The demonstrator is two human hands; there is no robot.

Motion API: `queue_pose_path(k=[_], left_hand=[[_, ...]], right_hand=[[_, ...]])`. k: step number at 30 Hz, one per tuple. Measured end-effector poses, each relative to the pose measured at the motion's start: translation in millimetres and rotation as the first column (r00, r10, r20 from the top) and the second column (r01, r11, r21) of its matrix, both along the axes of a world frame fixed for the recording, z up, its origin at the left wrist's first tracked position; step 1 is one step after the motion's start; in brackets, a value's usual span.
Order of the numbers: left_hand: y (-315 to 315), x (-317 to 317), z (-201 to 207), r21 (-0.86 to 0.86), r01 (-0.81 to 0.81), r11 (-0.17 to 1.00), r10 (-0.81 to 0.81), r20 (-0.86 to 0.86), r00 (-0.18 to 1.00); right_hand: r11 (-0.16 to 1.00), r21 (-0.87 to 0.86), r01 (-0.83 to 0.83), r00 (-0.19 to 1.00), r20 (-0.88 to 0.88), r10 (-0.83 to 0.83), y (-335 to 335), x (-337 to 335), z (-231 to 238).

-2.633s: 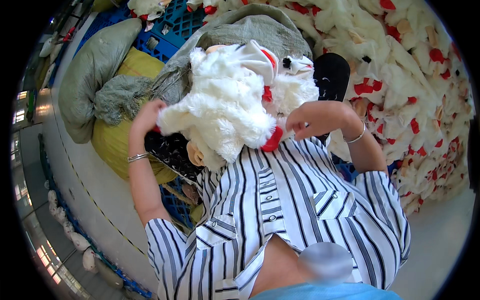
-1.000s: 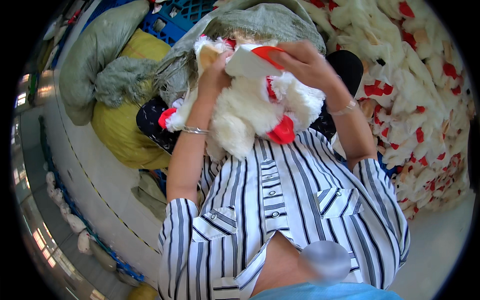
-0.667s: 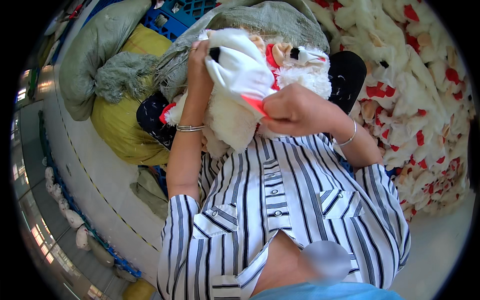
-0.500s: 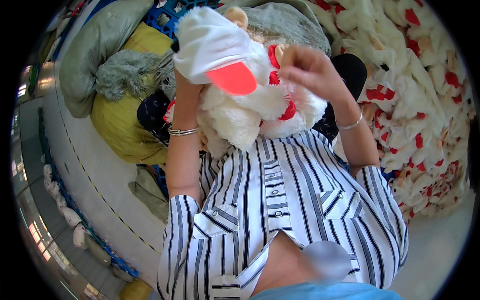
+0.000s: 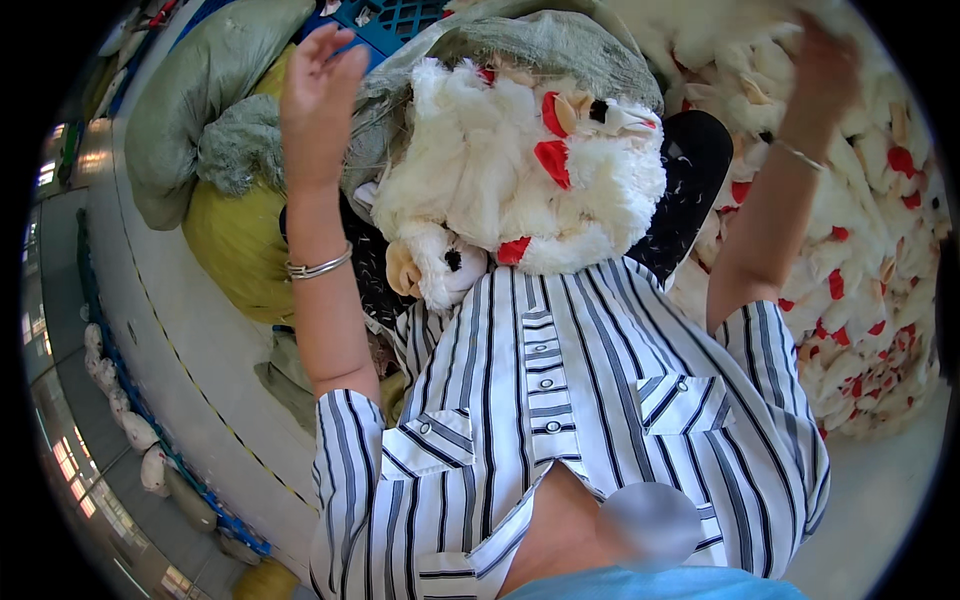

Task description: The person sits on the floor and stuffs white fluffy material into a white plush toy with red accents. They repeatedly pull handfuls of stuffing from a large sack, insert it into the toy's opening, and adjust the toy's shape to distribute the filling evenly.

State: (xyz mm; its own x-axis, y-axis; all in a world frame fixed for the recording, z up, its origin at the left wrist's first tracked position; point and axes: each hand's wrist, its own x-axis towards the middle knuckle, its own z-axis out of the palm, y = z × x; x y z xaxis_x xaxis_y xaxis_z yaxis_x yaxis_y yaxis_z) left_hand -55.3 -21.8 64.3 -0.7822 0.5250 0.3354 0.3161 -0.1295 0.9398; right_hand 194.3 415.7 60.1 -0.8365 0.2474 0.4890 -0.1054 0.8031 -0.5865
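My left hand [image 5: 322, 105] is raised at the upper left with its fingers apart, holding nothing, beside a grey-green sack. At the upper right, my right hand [image 5: 826, 68] is smeared by motion over a heap of white plush pieces [image 5: 850, 220], and its fingers cannot be made out. On my lap, between both arms, lies a stack of flat white plush toy skins [image 5: 480, 165] with red patches. A plush head [image 5: 440, 262] with a black eye and a tan ear hangs at the stack's near left. A pale blur [image 5: 705, 22] shows at the top edge, left of my right hand.
Grey-green woven sacks [image 5: 190, 110] and a yellow sack [image 5: 235, 245] stand to the left. Behind the lap are another grey-green sack [image 5: 590, 50] and a blue crate [image 5: 400, 30]. A yellow-and-black line [image 5: 190, 365] runs along the pale floor at left.
The white plush toy with the white, red-brimmed cap has left my left hand and lap. My right hand has swung out to the right, my left hand up and left. The stacked skins are now uncovered.
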Motion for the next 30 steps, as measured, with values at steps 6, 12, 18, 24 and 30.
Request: queue_pose_path(k=[6,12,18,24,30], left_hand=[[-2.6,8.0,-32.2,-0.101,0.139,0.985,-0.123,0.146,0.982],[7.4,12.2,-30.8,-0.186,0.255,0.949,-0.218,0.197,0.956],[-10.5,17.5,-30.7,-0.251,0.407,0.878,-0.353,0.233,0.906],[16.0,71.8,-33.0,-0.443,0.679,0.586,-0.676,0.195,0.71],[19.8,122.5,-64.0,-0.505,0.715,0.483,-0.786,0.109,0.608]], right_hand=[[0.788,-0.525,-0.32,0.942,-0.088,0.324,-36.6,-18.8,-11.1],[0.859,0.023,-0.511,0.407,0.887,0.219,-232.8,-13.3,-97.5],[0.901,-0.355,-0.248,0.848,0.371,0.38,-206.2,-19.0,-42.3],[0.634,-0.696,-0.336,0.941,-0.269,0.204,-181.6,-38.1,28.3],[0.638,-0.691,-0.341,0.9,-0.435,0.01,-186.8,-50.8,84.0]])
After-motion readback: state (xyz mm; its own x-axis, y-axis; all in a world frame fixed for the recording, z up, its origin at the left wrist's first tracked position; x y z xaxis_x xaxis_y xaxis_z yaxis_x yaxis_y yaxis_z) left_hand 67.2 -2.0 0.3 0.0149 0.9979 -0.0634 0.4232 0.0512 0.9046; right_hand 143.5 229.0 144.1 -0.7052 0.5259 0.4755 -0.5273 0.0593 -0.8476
